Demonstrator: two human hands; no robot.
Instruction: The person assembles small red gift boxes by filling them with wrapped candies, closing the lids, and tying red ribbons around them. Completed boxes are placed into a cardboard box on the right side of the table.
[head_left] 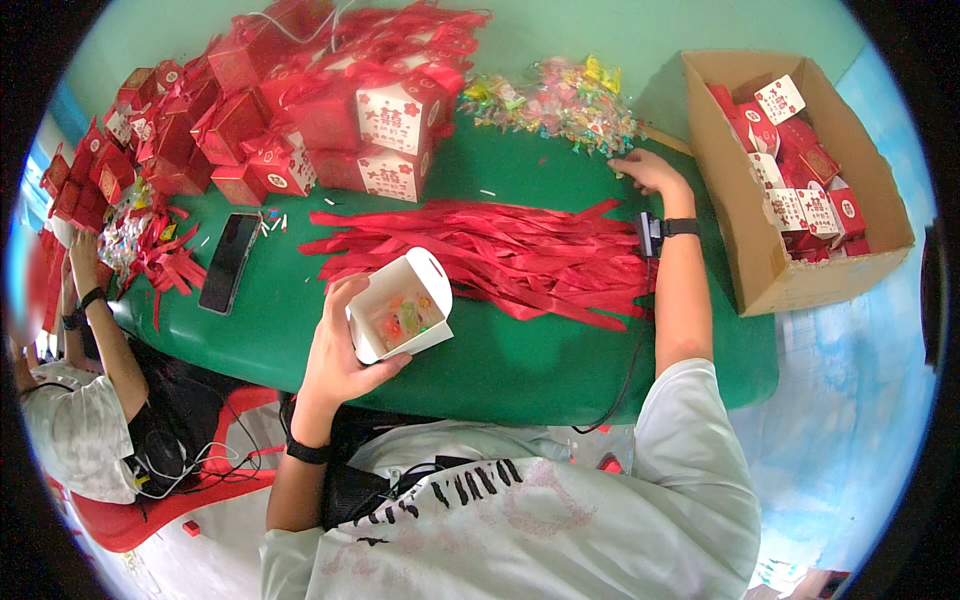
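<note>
My left hand (345, 350) is wrapped round a small open paper candy box (435, 335), white inside, tilted so that its inside shows. Several wrapped candies (408, 316) lie in the bottom of the box. At the far right of the table, my right hand (652, 172) reaches to the near edge of a pile of wrapped candies (560, 100) in clear, yellow and pink wrappers. Its fingertips are drawn together there; what they hold is too small to make out. Red ribbons (490, 255) lie in a long bundle between my arms, beyond the box.
Red gift boxes (390, 120) are stacked at the back left of the green table (500, 375). A cardboard carton (775, 285) with more boxes stands at the right. A phone (230, 262) lies left. Further left, another person's arms (105, 300) work beside candies and ribbons.
</note>
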